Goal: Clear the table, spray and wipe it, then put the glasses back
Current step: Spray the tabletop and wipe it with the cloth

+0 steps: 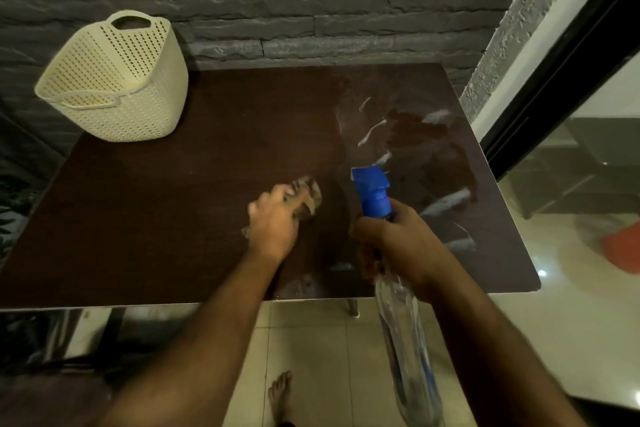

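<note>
The dark brown table [166,204] fills the middle of the view, with wet streaks and spray patches on its right half. My left hand [273,222] presses a crumpled greyish cloth [308,196] onto the tabletop near the centre. My right hand [398,239] grips the neck of a clear spray bottle [405,333] with a blue trigger head [372,189]; the nozzle points away over the wet right side. No glasses are visible on the table.
A cream perforated plastic basket [114,80] stands on the table's far left corner against the grey stone wall. A glass door with a black frame [554,87] runs along the right. Tiled floor and a bare foot [280,392] show below the near edge.
</note>
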`<move>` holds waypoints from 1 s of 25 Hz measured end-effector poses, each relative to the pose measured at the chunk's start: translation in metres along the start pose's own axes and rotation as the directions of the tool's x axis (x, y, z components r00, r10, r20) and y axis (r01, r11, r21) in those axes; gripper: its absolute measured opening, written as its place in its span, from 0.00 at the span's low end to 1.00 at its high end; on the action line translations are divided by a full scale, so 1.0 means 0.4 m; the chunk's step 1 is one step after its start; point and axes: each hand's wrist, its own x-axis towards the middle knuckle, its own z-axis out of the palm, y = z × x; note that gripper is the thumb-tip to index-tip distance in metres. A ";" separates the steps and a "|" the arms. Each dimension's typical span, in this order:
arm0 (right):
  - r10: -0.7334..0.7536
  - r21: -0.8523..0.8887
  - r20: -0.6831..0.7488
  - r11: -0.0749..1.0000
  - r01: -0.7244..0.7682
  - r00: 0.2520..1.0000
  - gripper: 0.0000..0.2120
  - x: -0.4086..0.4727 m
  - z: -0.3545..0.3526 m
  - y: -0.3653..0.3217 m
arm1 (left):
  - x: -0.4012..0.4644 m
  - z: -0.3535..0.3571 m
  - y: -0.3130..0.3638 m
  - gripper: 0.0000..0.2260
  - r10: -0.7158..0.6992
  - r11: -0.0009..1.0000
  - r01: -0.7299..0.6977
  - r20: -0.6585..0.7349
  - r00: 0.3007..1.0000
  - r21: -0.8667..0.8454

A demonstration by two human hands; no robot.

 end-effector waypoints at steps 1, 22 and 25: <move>0.002 0.002 0.002 1.000 -0.002 1.000 0.08 -0.008 0.003 -0.003 | -0.097 0.010 0.019 0.29 0.110 0.994 -0.110 0.054 0.993 0.005; 0.036 0.029 -0.051 0.999 -0.035 0.998 0.08 -0.015 -0.074 0.008 | -0.043 -0.017 -0.036 0.27 0.013 0.999 -0.011 -0.041 0.999 0.037; 0.033 0.042 -0.053 0.999 -0.031 0.998 0.08 -0.016 -0.074 -0.003 | -0.149 0.031 0.090 0.29 0.218 0.976 -0.216 0.081 0.973 -0.024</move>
